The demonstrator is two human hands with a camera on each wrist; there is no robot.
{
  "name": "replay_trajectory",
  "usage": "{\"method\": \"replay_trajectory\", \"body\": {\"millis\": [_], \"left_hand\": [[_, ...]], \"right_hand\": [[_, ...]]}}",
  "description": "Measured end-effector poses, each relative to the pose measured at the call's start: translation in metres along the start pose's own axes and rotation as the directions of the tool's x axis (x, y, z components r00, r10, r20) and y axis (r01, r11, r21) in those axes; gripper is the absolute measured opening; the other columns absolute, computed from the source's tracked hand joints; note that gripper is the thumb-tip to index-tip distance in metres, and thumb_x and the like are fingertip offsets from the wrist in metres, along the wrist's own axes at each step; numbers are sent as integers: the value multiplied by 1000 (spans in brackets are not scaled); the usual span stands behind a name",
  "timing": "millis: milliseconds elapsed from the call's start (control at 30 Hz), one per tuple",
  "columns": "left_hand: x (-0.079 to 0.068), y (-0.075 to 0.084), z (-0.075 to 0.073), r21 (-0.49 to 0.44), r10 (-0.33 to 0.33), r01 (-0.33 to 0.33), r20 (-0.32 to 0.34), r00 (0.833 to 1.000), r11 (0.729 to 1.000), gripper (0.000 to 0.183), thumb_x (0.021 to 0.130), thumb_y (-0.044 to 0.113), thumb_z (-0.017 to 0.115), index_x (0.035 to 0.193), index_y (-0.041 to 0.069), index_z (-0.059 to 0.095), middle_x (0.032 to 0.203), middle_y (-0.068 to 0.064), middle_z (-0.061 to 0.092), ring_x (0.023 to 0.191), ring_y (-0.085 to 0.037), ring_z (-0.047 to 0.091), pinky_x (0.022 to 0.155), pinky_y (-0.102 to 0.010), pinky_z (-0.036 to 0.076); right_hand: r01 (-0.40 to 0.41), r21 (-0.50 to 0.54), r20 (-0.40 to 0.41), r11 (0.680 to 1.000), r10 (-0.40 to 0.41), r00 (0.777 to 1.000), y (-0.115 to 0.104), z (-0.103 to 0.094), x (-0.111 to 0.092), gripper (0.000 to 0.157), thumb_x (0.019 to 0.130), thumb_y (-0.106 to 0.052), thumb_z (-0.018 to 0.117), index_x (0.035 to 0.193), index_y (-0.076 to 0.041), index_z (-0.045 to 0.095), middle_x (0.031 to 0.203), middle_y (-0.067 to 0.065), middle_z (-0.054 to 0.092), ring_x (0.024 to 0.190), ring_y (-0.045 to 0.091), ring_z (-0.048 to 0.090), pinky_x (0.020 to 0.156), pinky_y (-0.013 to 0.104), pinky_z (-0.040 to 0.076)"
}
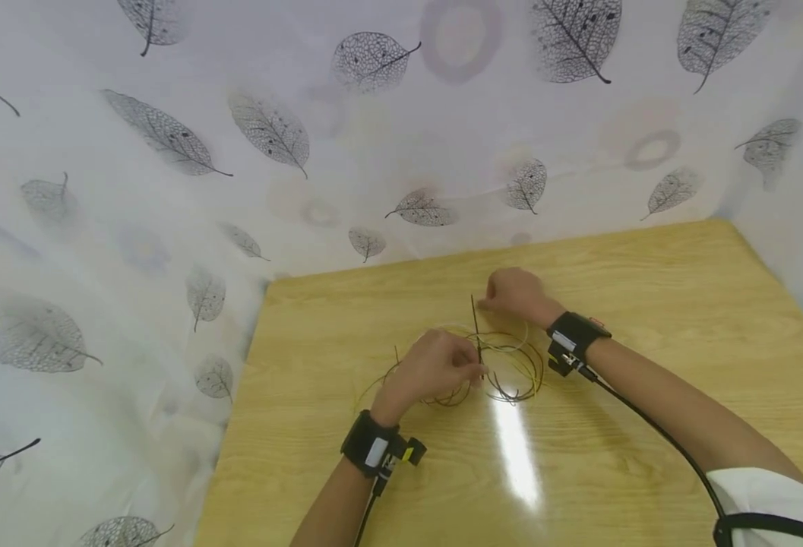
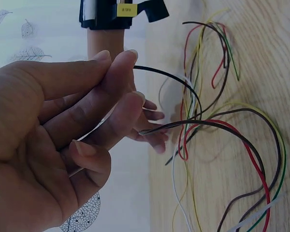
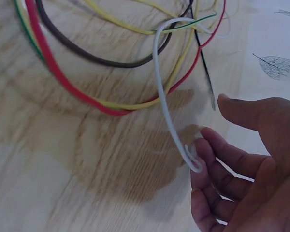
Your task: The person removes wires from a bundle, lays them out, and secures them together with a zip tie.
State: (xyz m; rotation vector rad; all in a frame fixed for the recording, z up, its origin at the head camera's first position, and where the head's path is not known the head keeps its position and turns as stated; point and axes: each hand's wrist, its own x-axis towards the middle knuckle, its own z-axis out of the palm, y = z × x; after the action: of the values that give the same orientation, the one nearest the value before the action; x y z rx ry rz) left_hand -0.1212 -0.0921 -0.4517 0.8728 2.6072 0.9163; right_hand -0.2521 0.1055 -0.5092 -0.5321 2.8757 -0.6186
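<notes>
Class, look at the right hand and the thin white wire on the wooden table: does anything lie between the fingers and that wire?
Nothing visible does. The right hand already touches the thin white wire: its looped end lies against a fingertip. The other coloured wires lie farther off on the wooden table.
</notes>
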Motion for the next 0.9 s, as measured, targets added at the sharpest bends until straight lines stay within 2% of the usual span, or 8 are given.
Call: {"method": "replay_trajectory", "body": {"millis": [100,267,500,700,900], "left_hand": [[0,0,1,5,17,-17,1,1000,1000,19,92,30,69,77,18,73,68,13,72,44,-3,43,44,-15,34],[0,-2,2,38,41,-41,-7,999,998,17,90,30,70,75,23,72,63,21,65,39,-2,38,42,-14,31],[2,-7,2,89,94,-92,-13,996,992,18,90,31,71,77,19,74,67,11,72,41,-1,42,45,-15,35],[1,-8,2,78,83,-81,-18,996,994,17,89,29,72,73,22,72,65,11,71,41,-2,41,46,-16,34],[1,-8,1,63,62,-60,-17,998,996,17,89,27,72,74,19,73,65,10,71,38,-3,37,41,-15,30]], "right_hand": [[11,18,17,1000,-11,1000,-1,6,5,37,76,-41,80,87,-7,70,82,7,70,69,23,63,57,35,53],[35,94,26,995,-37,999,-2,11,9,42,78,-32,80,104,-2,68,96,12,69,85,27,64,74,42,54],[36,174,31,984,-42,999,-5,9,12,36,78,-24,81,104,-2,68,98,14,69,89,28,63,78,43,53],[27,190,50,981,-38,998,-4,9,15,42,78,-22,81,112,-3,66,103,16,67,93,30,62,81,44,53],[56,211,26,976,-63,998,-2,12,18,38,77,-21,82,106,-1,67,99,16,67,91,30,61,80,45,51]]}}
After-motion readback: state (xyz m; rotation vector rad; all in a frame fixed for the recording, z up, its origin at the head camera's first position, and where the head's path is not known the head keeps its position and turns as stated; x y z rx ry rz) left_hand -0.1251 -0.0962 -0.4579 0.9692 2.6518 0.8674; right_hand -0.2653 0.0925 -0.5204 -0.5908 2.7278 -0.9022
